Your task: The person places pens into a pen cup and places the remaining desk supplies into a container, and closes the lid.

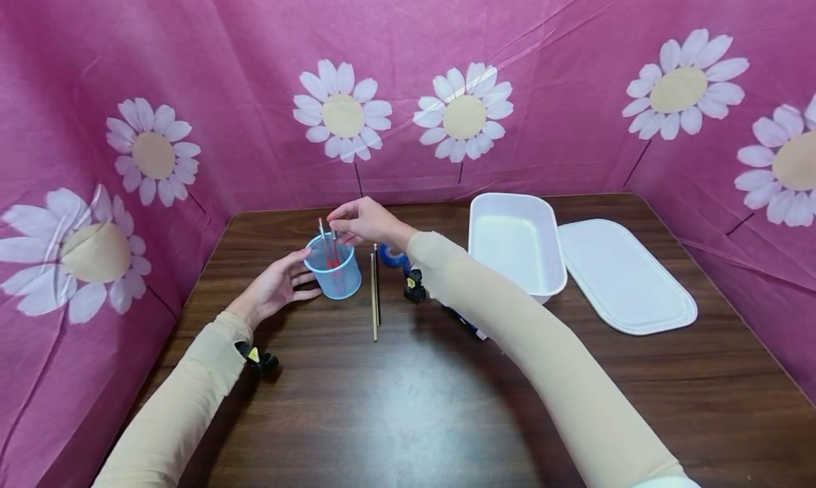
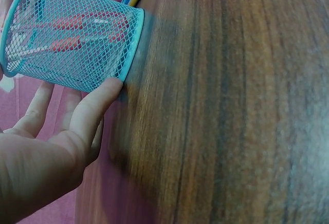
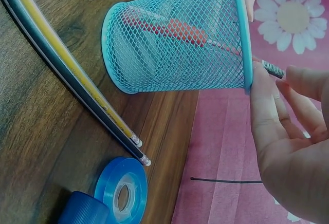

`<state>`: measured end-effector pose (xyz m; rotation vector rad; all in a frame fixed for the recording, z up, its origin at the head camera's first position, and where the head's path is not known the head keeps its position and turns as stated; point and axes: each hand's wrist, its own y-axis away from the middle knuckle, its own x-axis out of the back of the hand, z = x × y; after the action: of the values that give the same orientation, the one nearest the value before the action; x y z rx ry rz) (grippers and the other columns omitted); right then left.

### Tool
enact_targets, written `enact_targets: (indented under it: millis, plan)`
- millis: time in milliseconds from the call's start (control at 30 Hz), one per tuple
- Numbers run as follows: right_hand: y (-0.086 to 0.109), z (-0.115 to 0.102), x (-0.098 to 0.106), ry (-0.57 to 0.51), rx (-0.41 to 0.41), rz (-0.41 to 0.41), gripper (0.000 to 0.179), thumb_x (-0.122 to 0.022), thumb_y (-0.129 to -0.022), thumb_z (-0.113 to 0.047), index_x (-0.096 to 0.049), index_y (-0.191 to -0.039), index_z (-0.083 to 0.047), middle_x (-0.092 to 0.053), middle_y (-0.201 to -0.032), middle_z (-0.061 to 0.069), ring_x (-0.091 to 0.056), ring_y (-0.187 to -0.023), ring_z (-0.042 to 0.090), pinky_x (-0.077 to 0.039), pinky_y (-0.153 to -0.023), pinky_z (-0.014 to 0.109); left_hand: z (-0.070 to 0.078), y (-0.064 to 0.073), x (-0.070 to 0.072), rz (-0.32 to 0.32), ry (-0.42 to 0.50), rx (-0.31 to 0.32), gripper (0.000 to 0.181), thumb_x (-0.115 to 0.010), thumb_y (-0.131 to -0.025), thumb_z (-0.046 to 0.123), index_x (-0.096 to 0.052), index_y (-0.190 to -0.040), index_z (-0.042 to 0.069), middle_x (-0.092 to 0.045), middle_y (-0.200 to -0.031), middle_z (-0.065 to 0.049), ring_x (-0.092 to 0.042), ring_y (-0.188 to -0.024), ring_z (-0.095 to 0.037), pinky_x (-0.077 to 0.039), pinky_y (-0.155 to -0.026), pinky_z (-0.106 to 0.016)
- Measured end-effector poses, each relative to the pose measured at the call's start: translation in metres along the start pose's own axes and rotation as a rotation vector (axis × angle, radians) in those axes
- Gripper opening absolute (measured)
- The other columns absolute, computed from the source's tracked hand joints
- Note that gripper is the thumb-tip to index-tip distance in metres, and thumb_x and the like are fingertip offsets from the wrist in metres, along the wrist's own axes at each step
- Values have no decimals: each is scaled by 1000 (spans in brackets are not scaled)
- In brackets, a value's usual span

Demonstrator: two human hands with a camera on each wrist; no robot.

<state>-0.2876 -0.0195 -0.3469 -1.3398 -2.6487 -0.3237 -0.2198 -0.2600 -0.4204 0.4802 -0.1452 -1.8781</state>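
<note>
Fingers of the right hand (image 1: pixel 370 221) are closed at the mouth of the blue mesh cup (image 1: pixel 338 282), and we take them to be pinching the silver end of a slim stick (image 3: pixel 273 69) that leans inside it. The left hand (image 1: pixel 278 288) has its fingers spread against the cup's side, steadying it without wrapping round. The cup stands upright on the surface (image 1: pixel 306 410). A second stick (image 1: pixel 321 226) rises from it; red parts show through the mesh, though we cannot tell what kind of tools these are.

We judge the work at the cup to be partway: two sticks are within its wall, one not yet let go. Whether that one is being set in or drawn out, we cannot tell. A yellow pencil (image 1: pixel 373 300) and a black pencil (image 1: pixel 378 286) lie just beside the cup, so we count those as left to deal with, if they belong there. A blue tape roll (image 1: pixel 390 256) lies near them. Farther right, the white box (image 1: pixel 510 247) is uncovered, its lid (image 1: pixel 627 275) right beside it, so any closing up remains undone.
</note>
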Motion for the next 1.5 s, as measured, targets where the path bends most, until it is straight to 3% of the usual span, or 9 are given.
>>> enact_targets:
  millis: [233,433,667,933,1067,1167,1367,1500]
  plan:
    - [1,0,1,-4,-17,11,43,-64,-102,-14,-56,-142,0,-72,-116,14,-73,-93,28,-61,-84,40,0,-1,0,2,3,7,47,-51,-106,43,-41,-141,14,-47,-143,-11,-41,-136,-34,-42,-110,-56]
    - [2,2,1,-51,-22,24,39,-63,-102,-12,-59,-139,-1,-73,-112,14,-74,-91,27,-61,-84,38,2,0,0,5,0,5,45,-50,-106,43,-42,-139,14,-50,-140,-10,-39,-137,-35,-42,-110,-56]
    - [2,11,0,-176,3,54,32,-63,-101,-8,-62,-132,1,-72,-112,18,-73,-95,33,-60,-86,44,2,2,0,-3,-5,2,43,-50,-107,42,-42,-139,15,-51,-139,-9,-39,-138,-35,-41,-111,-56]
    - [7,20,11,-306,27,24,36,-66,-101,-13,-60,-135,-4,-69,-121,17,-70,-104,37,-57,-93,51,1,1,0,-4,-8,-4,41,-50,-107,42,-44,-137,15,-55,-137,-7,-41,-136,-34,-44,-109,-54]
    - [17,24,16,-252,6,76,36,-65,-101,-11,-58,-136,-6,-65,-124,13,-69,-102,37,-56,-91,54,1,0,1,-7,0,-9,35,-51,-106,41,-49,-131,16,-60,-130,-5,-47,-131,-31,-47,-106,-53]
    - [24,29,16,-208,-57,91,42,-63,-100,-6,-53,-141,-3,-62,-126,18,-66,-99,40,-59,-87,52,1,1,3,-1,8,-7,32,-51,-107,40,-51,-127,16,-63,-126,-4,-52,-125,-29,-49,-104,-52]
    - [37,46,8,-43,-168,28,66,-70,-95,-4,-36,-152,3,-48,-133,26,-64,-99,40,-63,-74,42,3,0,5,-3,11,-7,31,-49,-107,40,-50,-128,16,-62,-126,-5,-53,-124,-28,-49,-104,-51]
    - [46,56,1,99,-217,3,78,-77,-91,-9,-32,-154,0,-46,-132,24,-66,-89,31,-64,-69,40,3,-3,4,-2,14,-3,33,-50,-107,40,-49,-130,16,-61,-126,-6,-50,-126,-30,-48,-105,-52]
